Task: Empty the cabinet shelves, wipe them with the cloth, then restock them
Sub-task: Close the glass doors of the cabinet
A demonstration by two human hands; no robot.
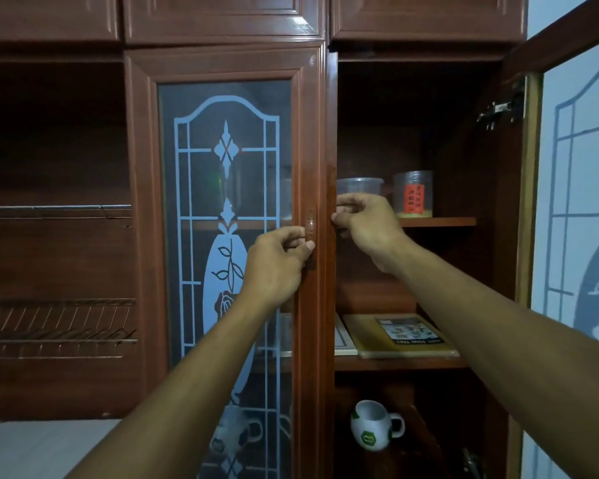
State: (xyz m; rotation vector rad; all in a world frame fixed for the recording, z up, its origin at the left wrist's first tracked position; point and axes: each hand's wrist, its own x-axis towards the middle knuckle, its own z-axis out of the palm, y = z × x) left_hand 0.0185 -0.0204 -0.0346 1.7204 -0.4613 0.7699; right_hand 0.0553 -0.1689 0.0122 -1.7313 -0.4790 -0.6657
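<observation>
Cabinet shelves (436, 221) are showing at 3 o'clock, with the right door (578, 202) open. The upper one is carrying two clear tubs (359, 186), the right tub (413, 193) with a red label too blurred to read. Below, a flat pack (400, 337) is reading "FOOD TRAY". Two mugs (374, 425) are standing at 6 o'clock. Left hand (274, 267) is pinching the handle (311, 224) of the closed glass door (225, 202); right hand (363, 226) is curling fingers round its edge.

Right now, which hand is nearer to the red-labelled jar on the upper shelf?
Right. The right hand grips the edge of the closed door, just left of the red-labelled jar; the left hand is farther left, at that door's handle.
</observation>
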